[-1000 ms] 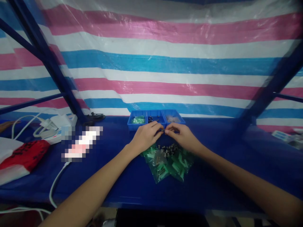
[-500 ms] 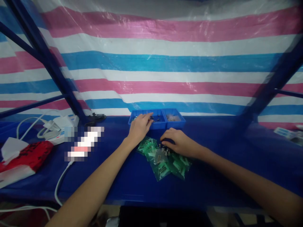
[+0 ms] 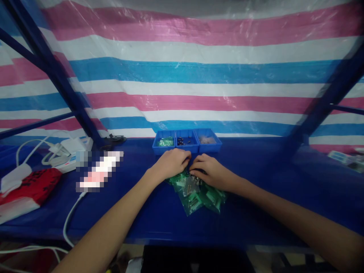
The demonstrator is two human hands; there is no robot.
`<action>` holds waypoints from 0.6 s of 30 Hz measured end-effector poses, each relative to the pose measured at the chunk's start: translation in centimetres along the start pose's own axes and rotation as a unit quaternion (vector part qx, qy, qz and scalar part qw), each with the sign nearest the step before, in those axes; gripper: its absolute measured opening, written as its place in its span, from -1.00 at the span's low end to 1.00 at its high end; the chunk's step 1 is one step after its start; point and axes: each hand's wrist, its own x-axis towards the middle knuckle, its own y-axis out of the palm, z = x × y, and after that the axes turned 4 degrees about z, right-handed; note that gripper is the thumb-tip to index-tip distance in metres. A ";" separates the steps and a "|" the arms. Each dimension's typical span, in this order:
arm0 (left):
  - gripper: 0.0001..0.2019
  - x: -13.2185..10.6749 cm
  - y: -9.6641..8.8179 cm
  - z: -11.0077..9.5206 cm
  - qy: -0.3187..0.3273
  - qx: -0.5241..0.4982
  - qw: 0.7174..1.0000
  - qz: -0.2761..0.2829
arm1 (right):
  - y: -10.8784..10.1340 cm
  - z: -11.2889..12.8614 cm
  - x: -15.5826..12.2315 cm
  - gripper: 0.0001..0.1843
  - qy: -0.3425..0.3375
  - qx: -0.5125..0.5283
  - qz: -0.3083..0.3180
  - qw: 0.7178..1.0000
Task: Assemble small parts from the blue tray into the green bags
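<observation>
My left hand (image 3: 173,163) is over the back left of a pile of green plastic bags (image 3: 196,203), its fingers curled together. My right hand (image 3: 212,170) rests at the back right of the pile, its fingers bent in close to the left fingertips. What either hand pinches is too small or hidden. Beneath the right fingers lie small metal parts (image 3: 196,181), with a small clear bag (image 3: 190,188) of brass-coloured pieces in front. Behind the hands stands a row of blue bins (image 3: 186,149), holding green bags (image 3: 165,141), small dark parts (image 3: 180,141) and clear bags (image 3: 206,140).
On the left of the blue table (image 3: 267,197) lie a white power strip (image 3: 66,165) with cables, a blurred-out bright object (image 3: 99,170) on a white cord, and a red bag (image 3: 47,184). Blue frame posts (image 3: 64,89) and a striped sheet (image 3: 199,72) stand behind.
My left hand has come back from over the middle bin to the pile, beside my right hand. My right hand has shifted slightly left, its fingers over the metal parts.
</observation>
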 end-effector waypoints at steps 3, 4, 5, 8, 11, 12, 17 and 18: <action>-0.86 0.0 0.3 -0.1 0.000 0.005 1.000 -0.002 | 0.3 -0.1 0.2 -0.81 0.005 -0.007 -0.013 1.000; -0.86 0.0 0.3 -0.2 -0.001 0.005 1.000 -0.003 | 0.4 -0.2 0.3 -0.82 0.003 -0.006 -0.017 1.000; -0.86 0.1 0.4 -0.3 -0.004 0.006 1.000 -0.006 | 0.4 -0.2 0.4 -0.83 0.002 -0.005 -0.022 1.000; -0.85 0.1 0.4 -0.6 -0.016 0.018 1.000 -0.016 | 0.6 -0.5 0.5 -0.84 0.001 -0.003 -0.029 1.000; -0.85 0.2 0.3 -0.7 -0.025 0.029 0.999 -0.022 | 0.7 -0.6 0.6 -0.84 -0.003 -0.005 -0.030 1.000; -0.84 0.1 0.3 -0.7 -0.025 0.028 0.999 -0.024 | 0.7 -0.6 0.6 -0.84 -0.002 -0.002 -0.031 1.000; -0.88 0.0 0.0 -0.7 -0.011 0.011 0.999 -0.048 | 0.0 -1.1 0.5 -0.85 0.062 0.041 -0.093 0.993; -0.90 0.0 0.0 -0.8 -0.005 0.005 0.999 -0.053 | -0.2 -1.3 0.5 -0.85 0.083 0.052 -0.111 0.989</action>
